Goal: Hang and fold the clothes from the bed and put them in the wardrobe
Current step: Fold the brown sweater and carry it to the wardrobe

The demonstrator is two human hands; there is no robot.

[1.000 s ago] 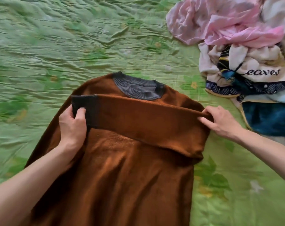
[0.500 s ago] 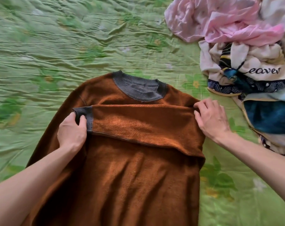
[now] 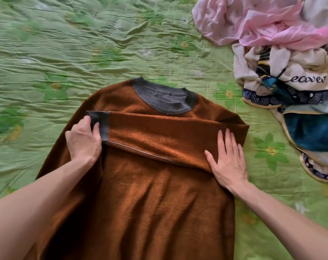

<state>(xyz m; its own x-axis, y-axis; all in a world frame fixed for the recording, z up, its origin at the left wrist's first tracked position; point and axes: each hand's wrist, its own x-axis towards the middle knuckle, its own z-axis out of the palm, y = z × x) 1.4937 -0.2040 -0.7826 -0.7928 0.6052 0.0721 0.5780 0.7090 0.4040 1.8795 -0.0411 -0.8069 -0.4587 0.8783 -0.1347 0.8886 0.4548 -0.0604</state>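
A brown sweater with a grey ribbed collar lies flat on the green bed cover, collar pointing away from me. One sleeve is folded straight across the chest, its grey cuff at the left. My left hand pinches that cuff between thumb and fingers. My right hand lies flat with straight fingers on the folded sleeve near the right shoulder.
A heap of unfolded clothes sits at the right: a pink garment on top, a cream towel with lettering and a dark blue cloth below. The wrinkled green floral bed cover stretches left and behind the sweater.
The sleeve has been laid lower and flatter across the chest. My right hand let go of the fold at the shoulder and moved down, now flat on the sleeve.
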